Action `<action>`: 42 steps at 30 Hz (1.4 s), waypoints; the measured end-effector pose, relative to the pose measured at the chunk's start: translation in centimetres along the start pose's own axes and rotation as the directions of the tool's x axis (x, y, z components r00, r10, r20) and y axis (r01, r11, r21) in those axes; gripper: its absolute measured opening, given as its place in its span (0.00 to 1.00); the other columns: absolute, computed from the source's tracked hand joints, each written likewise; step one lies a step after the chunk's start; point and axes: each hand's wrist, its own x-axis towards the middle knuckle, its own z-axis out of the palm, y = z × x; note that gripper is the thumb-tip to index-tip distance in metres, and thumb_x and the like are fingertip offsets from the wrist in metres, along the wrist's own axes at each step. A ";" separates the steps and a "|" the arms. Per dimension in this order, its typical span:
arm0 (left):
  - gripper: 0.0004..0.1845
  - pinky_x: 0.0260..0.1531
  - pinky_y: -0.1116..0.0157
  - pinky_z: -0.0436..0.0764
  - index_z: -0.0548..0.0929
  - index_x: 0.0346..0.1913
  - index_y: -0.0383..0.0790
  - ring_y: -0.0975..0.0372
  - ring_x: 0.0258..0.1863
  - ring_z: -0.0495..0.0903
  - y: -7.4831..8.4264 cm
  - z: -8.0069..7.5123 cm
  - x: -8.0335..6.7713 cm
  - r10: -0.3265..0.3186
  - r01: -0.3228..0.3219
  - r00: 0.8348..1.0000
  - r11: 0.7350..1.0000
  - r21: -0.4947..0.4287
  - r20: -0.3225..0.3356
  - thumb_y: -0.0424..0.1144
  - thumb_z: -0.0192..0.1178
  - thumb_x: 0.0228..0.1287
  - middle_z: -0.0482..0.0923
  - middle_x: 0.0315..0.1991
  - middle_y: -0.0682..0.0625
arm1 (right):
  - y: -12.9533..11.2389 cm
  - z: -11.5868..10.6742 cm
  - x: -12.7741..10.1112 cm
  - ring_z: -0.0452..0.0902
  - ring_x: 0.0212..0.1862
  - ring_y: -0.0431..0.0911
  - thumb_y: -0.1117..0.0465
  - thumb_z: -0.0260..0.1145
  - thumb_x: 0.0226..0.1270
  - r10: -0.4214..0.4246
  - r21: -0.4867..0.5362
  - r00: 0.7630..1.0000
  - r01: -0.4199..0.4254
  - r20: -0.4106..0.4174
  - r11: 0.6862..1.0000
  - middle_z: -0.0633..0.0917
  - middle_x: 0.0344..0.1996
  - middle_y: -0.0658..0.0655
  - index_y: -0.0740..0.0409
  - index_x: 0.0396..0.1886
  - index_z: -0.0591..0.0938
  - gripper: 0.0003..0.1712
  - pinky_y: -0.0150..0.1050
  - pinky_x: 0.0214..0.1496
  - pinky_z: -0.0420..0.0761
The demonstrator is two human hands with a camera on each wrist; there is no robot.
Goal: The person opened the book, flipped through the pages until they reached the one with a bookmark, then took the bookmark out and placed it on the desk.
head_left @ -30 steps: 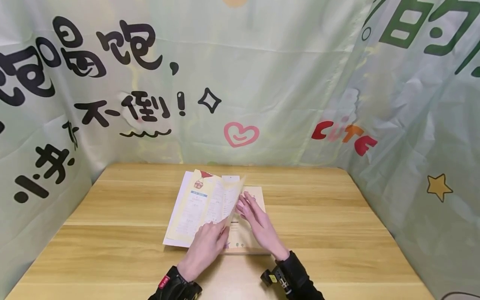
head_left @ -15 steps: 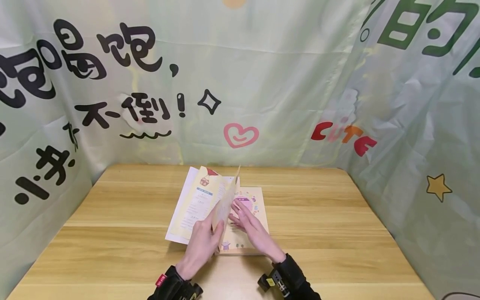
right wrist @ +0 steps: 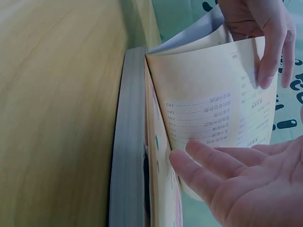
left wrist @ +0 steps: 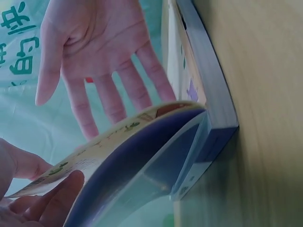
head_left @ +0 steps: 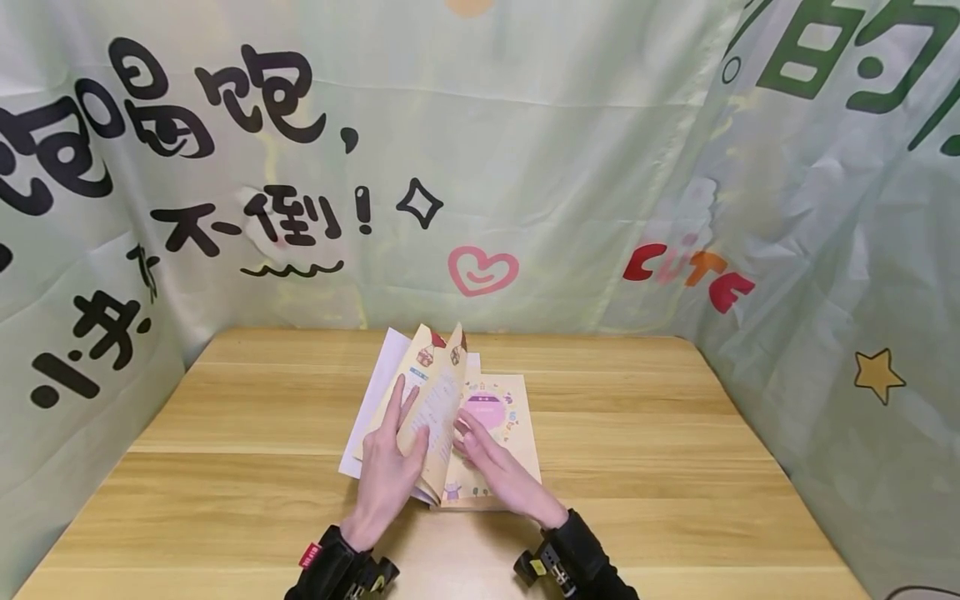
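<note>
An open book [head_left: 487, 479] lies on the table, its thick block of pages flat on the right and topped by a cream page with a pink oval. Its lifted pages [right wrist: 199, 80], printed with lines of text, lean to the left above a pale cover flap [head_left: 365, 425]. My left hand [head_left: 386, 479] holds these lifted pages, thumb on the printed face and fingers behind the leaf. My right hand [head_left: 506, 475] is at the fold with straight fingers, the fingertips [right wrist: 196, 149] right at the turned leaf. In the left wrist view its palm faces the book.
The wooden table [head_left: 637, 467] extends around the book on all sides. A pale green printed cloth [head_left: 555, 167] hangs behind and beside it. Both wrists wear black straps with small cameras.
The leaf between the hands has swung left, uncovering more of the cream page with the pink oval. My left hand has moved left and slightly up; the right hand has shifted slightly left.
</note>
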 end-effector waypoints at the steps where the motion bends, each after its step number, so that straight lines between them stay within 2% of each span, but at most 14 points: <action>1: 0.44 0.16 0.72 0.78 0.55 0.79 0.37 0.74 0.08 0.64 0.0 -0.1 0.1 0.011 -0.011 1.000 1.000 0.011 -0.008 0.26 0.64 0.62 0.75 0.67 0.37 | 0.0 0.0 0.0 0.59 0.76 0.67 0.49 0.34 0.85 -0.003 -0.010 1.000 0.003 0.002 1.000 0.52 0.79 0.71 0.61 0.82 0.41 0.36 0.60 0.77 0.63; 3: 0.45 0.26 0.67 0.86 0.54 0.79 0.37 0.67 0.13 0.77 -0.1 -0.3 0.2 0.035 -0.034 0.999 0.999 0.035 -0.023 0.26 0.65 0.61 0.73 0.68 0.38 | 0.1 0.1 0.0 0.60 0.76 0.66 0.49 0.34 0.85 -0.005 -0.031 1.000 0.005 0.006 1.000 0.52 0.79 0.71 0.61 0.82 0.41 0.36 0.60 0.78 0.62; 5: 0.47 0.42 0.60 0.89 0.53 0.80 0.37 0.55 0.29 0.89 -0.1 -0.4 0.3 0.056 -0.054 0.998 0.997 0.056 -0.034 0.26 0.66 0.60 0.72 0.69 0.38 | 0.1 0.1 -0.1 0.60 0.76 0.65 0.48 0.35 0.85 0.001 -0.063 1.000 -0.001 0.005 0.998 0.53 0.79 0.70 0.60 0.82 0.42 0.36 0.59 0.79 0.60; 7: 0.48 0.55 0.53 0.84 0.53 0.80 0.37 0.46 0.49 0.87 -0.2 -0.6 0.4 0.076 -0.073 0.996 0.994 0.079 -0.043 0.25 0.67 0.59 0.71 0.70 0.38 | 0.1 0.1 -0.2 0.60 0.77 0.63 0.47 0.35 0.85 0.011 -0.094 1.000 -0.011 0.007 0.995 0.54 0.80 0.68 0.59 0.82 0.43 0.36 0.59 0.79 0.59; 9: 0.48 0.60 0.51 0.79 0.53 0.80 0.37 0.43 0.58 0.81 -0.3 -0.8 0.4 0.090 -0.085 0.995 0.991 0.099 -0.045 0.25 0.67 0.59 0.70 0.70 0.37 | 0.1 0.2 -0.3 0.58 0.78 0.61 0.47 0.35 0.85 0.024 -0.140 1.000 -0.024 0.001 0.990 0.55 0.80 0.65 0.58 0.82 0.45 0.36 0.59 0.80 0.57; 11: 0.48 0.55 0.51 0.83 0.55 0.79 0.36 0.42 0.55 0.83 -0.4 -0.9 0.5 0.109 -0.102 0.993 0.985 0.137 -0.046 0.24 0.68 0.57 0.72 0.69 0.35 | 0.0 0.2 -0.3 0.55 0.80 0.59 0.47 0.36 0.85 0.033 -0.173 0.999 -0.032 0.001 0.984 0.55 0.80 0.63 0.58 0.82 0.46 0.35 0.59 0.81 0.55; 14: 0.48 0.32 0.62 0.88 0.58 0.78 0.34 0.51 0.31 0.87 -0.6 -1.0 0.5 0.127 -0.118 0.991 0.970 0.213 -0.033 0.24 0.69 0.55 0.77 0.63 0.32 | 0.0 0.3 -0.3 0.51 0.81 0.56 0.47 0.36 0.85 0.045 -0.216 0.999 -0.043 0.003 0.975 0.55 0.81 0.60 0.58 0.82 0.48 0.35 0.58 0.82 0.52; 17: 0.47 0.15 0.73 0.72 0.60 0.77 0.33 0.67 0.15 0.69 -0.7 -1.2 0.5 0.129 -0.122 0.992 0.950 0.287 -0.005 0.26 0.71 0.54 0.80 0.60 0.31 | 0.0 0.3 -0.2 0.49 0.82 0.54 0.48 0.36 0.85 0.061 -0.241 0.998 -0.055 0.018 0.969 0.54 0.81 0.58 0.56 0.82 0.48 0.34 0.58 0.82 0.52; 20: 0.47 0.14 0.75 0.67 0.62 0.76 0.33 0.69 0.14 0.65 -0.8 -1.4 0.5 0.120 -0.120 0.993 0.931 0.346 0.021 0.29 0.73 0.53 0.77 0.64 0.33 | 0.0 0.3 -0.3 0.48 0.82 0.52 0.48 0.37 0.85 0.081 -0.260 0.996 -0.069 0.038 0.963 0.54 0.82 0.57 0.54 0.82 0.49 0.33 0.57 0.83 0.52; 23: 0.48 0.18 0.66 0.79 0.63 0.75 0.32 0.57 0.21 0.80 -0.9 -1.4 0.6 0.127 -0.130 0.991 0.909 0.396 0.036 0.32 0.76 0.51 0.74 0.68 0.34 | -0.1 0.3 -0.4 0.47 0.83 0.51 0.47 0.37 0.84 0.095 -0.275 0.994 -0.076 0.057 0.959 0.53 0.82 0.55 0.53 0.82 0.50 0.34 0.56 0.83 0.52; 27: 0.47 0.38 0.47 0.87 0.67 0.73 0.33 0.39 0.50 0.85 -1.2 -1.5 0.7 0.143 -0.149 0.989 0.869 0.472 0.049 0.34 0.77 0.48 0.76 0.65 0.33 | 0.0 0.2 -0.4 0.45 0.83 0.50 0.47 0.37 0.84 0.092 -0.295 0.993 -0.065 0.077 0.953 0.51 0.82 0.55 0.53 0.82 0.49 0.34 0.56 0.83 0.51; 31: 0.41 0.55 0.44 0.83 0.75 0.68 0.36 0.41 0.62 0.80 -1.3 -1.6 0.7 0.138 -0.166 0.986 0.824 0.541 0.092 0.38 0.78 0.48 0.78 0.65 0.37 | 0.2 -0.1 -0.5 0.47 0.82 0.52 0.47 0.38 0.84 0.080 -0.319 0.993 -0.048 0.086 0.946 0.51 0.82 0.56 0.54 0.82 0.48 0.35 0.57 0.83 0.51; 36: 0.30 0.65 0.43 0.76 0.84 0.58 0.38 0.42 0.65 0.77 -1.4 -1.3 0.4 0.174 -0.239 0.971 0.770 0.591 0.164 0.41 0.77 0.49 0.81 0.63 0.39 | 0.4 -0.6 -0.6 0.55 0.80 0.54 0.44 0.39 0.84 0.072 -0.351 0.994 -0.039 0.081 0.935 0.51 0.82 0.57 0.53 0.83 0.47 0.37 0.57 0.82 0.56; 42: 0.24 0.74 0.40 0.62 0.85 0.55 0.39 0.43 0.70 0.73 -1.4 -0.7 -0.1 0.137 -0.248 0.965 0.765 0.594 0.225 0.42 0.74 0.54 0.80 0.63 0.39 | 0.6 -1.3 -0.7 0.55 0.80 0.55 0.43 0.40 0.83 0.076 -0.392 0.995 -0.046 0.062 0.919 0.55 0.81 0.59 0.54 0.83 0.47 0.38 0.57 0.82 0.56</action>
